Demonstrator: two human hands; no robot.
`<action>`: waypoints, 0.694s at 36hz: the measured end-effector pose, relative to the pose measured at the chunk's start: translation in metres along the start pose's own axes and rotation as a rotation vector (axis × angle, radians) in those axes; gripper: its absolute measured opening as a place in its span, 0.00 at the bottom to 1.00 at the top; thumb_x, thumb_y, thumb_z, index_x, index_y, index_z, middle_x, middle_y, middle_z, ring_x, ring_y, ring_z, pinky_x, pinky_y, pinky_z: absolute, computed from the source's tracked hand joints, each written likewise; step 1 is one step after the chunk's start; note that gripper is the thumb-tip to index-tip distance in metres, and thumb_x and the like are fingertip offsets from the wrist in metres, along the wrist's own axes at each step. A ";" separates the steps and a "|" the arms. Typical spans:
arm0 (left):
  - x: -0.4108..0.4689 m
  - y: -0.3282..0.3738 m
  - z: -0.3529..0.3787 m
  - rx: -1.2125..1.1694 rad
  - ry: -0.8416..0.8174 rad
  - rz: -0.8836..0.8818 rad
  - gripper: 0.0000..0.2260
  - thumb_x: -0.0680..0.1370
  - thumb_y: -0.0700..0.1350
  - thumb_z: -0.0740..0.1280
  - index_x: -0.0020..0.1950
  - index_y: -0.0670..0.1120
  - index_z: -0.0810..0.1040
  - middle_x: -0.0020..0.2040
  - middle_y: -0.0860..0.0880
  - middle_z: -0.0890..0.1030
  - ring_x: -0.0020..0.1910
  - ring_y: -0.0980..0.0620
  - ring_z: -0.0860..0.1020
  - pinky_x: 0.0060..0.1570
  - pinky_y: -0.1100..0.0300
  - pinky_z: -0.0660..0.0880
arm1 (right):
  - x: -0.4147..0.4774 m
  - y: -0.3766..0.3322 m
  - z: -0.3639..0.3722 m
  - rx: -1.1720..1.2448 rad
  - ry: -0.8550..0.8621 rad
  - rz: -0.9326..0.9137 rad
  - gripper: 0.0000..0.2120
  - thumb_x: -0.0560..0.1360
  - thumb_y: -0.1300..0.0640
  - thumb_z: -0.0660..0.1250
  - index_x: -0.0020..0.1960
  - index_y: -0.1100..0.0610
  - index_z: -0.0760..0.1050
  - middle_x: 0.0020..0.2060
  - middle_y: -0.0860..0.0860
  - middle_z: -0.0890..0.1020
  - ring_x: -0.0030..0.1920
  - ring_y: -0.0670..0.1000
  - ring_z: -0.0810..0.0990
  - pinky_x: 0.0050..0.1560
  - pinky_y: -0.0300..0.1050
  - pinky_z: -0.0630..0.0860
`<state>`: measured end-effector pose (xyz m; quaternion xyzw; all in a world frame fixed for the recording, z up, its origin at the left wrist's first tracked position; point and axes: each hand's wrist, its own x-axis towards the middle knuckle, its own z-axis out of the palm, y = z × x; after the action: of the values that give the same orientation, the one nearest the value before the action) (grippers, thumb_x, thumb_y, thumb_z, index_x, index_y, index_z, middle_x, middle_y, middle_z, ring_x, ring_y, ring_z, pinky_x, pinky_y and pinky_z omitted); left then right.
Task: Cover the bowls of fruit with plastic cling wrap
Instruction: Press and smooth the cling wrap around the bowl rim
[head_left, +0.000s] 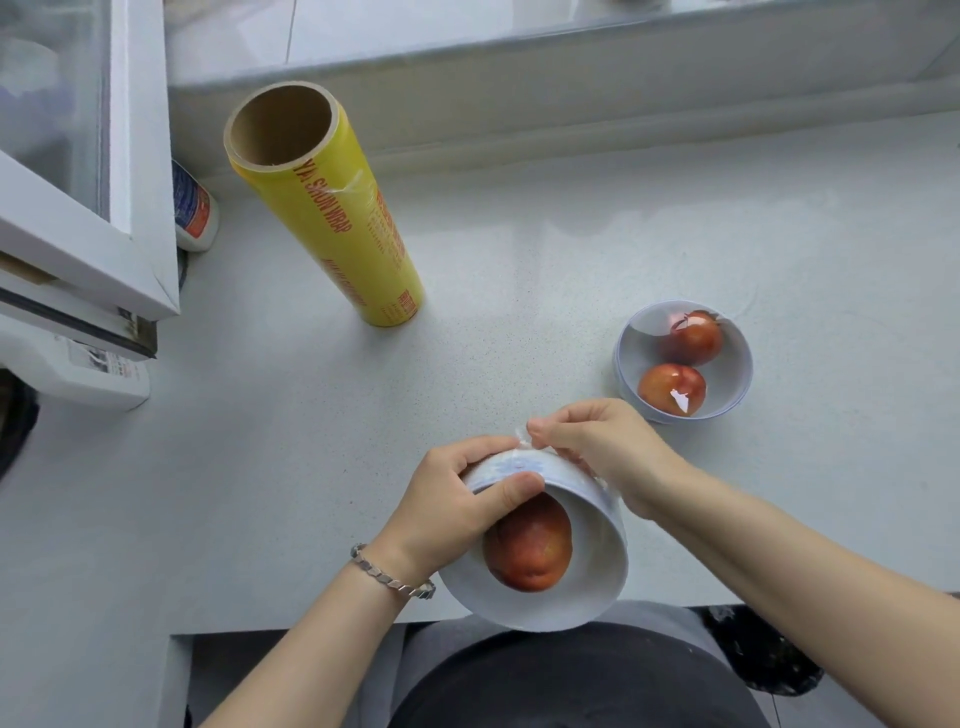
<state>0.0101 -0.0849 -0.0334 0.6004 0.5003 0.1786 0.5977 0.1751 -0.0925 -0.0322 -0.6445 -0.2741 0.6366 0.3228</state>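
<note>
A white bowl (587, 582) with one red fruit (530, 545) inside is tilted toward me at the counter's front edge. My left hand (457, 499) grips its far rim, thumb over the edge. My right hand (602, 447) pinches a bit of clear cling wrap (522, 434) against the bowl's outer wall. A second white bowl (631, 358) with two red fruits (693, 338) stands to the right under taut film. The yellow cling wrap roll (332, 218) stands upright at the back left.
The white counter (519, 260) ends just in front of my body. An open window frame (104, 208) juts in at the left. A small white bottle (195, 208) lies by the wall. A white handled container (78, 364) sits at the far left.
</note>
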 end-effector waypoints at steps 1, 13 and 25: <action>0.000 0.000 0.000 0.013 0.007 0.010 0.17 0.59 0.62 0.70 0.46 0.59 0.79 0.41 0.63 0.83 0.44 0.66 0.79 0.45 0.72 0.72 | 0.000 0.002 0.000 -0.032 0.027 -0.013 0.11 0.71 0.59 0.71 0.30 0.58 0.77 0.21 0.48 0.76 0.23 0.43 0.71 0.28 0.34 0.68; 0.000 -0.003 0.000 -0.017 0.011 -0.013 0.26 0.59 0.63 0.70 0.55 0.60 0.73 0.48 0.55 0.83 0.47 0.62 0.80 0.48 0.71 0.73 | -0.004 -0.005 -0.020 -0.156 0.097 -0.132 0.04 0.69 0.61 0.73 0.40 0.55 0.79 0.36 0.49 0.81 0.37 0.46 0.79 0.37 0.27 0.73; 0.004 -0.007 -0.001 -0.143 0.069 -0.032 0.30 0.57 0.63 0.73 0.58 0.59 0.72 0.45 0.53 0.85 0.49 0.53 0.82 0.53 0.56 0.77 | -0.025 -0.004 -0.008 -0.469 -0.310 -0.382 0.22 0.70 0.45 0.67 0.63 0.49 0.74 0.60 0.41 0.78 0.60 0.35 0.74 0.64 0.37 0.70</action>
<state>0.0084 -0.0830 -0.0415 0.5416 0.5162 0.2246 0.6243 0.1820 -0.1099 -0.0131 -0.5336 -0.5747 0.5748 0.2336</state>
